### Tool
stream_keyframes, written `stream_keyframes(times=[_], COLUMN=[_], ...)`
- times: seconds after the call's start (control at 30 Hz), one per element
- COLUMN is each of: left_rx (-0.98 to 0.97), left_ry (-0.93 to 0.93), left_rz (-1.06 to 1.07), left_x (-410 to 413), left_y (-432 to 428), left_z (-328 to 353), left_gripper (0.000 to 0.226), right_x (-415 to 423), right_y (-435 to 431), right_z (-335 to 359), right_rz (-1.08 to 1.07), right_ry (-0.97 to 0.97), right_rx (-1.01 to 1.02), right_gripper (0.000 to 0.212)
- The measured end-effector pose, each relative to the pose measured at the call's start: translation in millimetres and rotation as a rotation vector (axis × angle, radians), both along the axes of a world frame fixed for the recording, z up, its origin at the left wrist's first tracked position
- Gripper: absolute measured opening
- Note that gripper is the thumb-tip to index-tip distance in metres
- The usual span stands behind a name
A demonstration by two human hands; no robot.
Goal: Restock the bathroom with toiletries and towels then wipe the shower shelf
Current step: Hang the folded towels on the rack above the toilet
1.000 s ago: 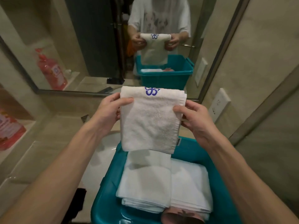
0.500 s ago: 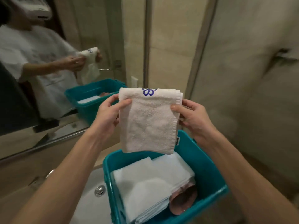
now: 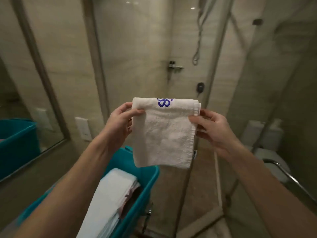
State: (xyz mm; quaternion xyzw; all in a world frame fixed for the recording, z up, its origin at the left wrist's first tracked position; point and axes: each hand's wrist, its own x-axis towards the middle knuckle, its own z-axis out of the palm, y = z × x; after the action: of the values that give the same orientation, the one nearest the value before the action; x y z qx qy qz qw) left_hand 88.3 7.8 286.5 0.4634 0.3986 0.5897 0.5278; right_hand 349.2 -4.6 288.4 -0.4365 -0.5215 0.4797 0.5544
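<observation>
White terry cloth, folded, with a blue embroidered emblem at its top edge: the towel [image 3: 163,134] hangs upright in both hands, raised above and just beyond the far corner of the teal bin [image 3: 120,160].

Step in hand, as judged: restocking of towels, with one piece lifted clear of the bin and not yet placed. The wiping step appears not begun. The next move calls for carrying the towel to a rail or shelf with the fold kept square. No towel rail can be identified with certainty in this view.

The left hand [image 3: 120,124] grips the towel's left edge near the top, thumb across the front face, fingers curled behind. The right hand [image 3: 214,127] pinches the right edge likewise. Neither hand holds anything else.

A stack of folded white towels [image 3: 109,200] lies inside the bin. The shower shelf [image 3: 175,67] is mounted well beyond the bin and higher up, with small dark items on it, too small to identify. A toilet [image 3: 267,140] stands to the right of the bin, well apart from it.
</observation>
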Motion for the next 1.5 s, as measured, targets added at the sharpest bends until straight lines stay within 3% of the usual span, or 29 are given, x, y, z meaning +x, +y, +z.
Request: stream_keyframes(times=[0.33, 0.43, 0.63, 0.83, 1.07, 1.5], left_rx=[0.039, 0.022, -0.006, -0.022, -0.015, 0.05], left_ry=[0.003, -0.007, -0.016, 0.03, 0.089, 0.121], left_rz=[-0.397, -0.535, -0.77, -0.968, -1.159, -1.352], left_x=[256.9, 332.7, 462.2, 554.7, 644.8, 801.0], left_y=[-47.2, -72.5, -121.2, -152.5, -170.8, -221.4], left_z=[-5.6, -8.9, -15.2, -25.6, -45.6, -61.4], left_gripper=[0.041, 0.036, 0.046, 0.041, 0.019, 0.028], right_x=[237.7, 301.3, 400.4, 467.4, 527.5, 623.8], right_y=[-147.5, -200.0, -298.8, -367.8, -407.5, -472.0], right_z=[2.2, 0.3, -2.8, -11.2, -33.6, -59.5], right_rz=[-0.383, -0.513, -0.704, -0.88, -1.058, -1.399], right_ry=[-0.025, -0.046, -0.115, -0.082, -0.065, 0.018], right_rx=[0.06, 0.072, 0.057, 0.003, -0.102, -0.158], right_gripper=[0.014, 0.012, 0.021, 0.027, 0.029, 0.027])
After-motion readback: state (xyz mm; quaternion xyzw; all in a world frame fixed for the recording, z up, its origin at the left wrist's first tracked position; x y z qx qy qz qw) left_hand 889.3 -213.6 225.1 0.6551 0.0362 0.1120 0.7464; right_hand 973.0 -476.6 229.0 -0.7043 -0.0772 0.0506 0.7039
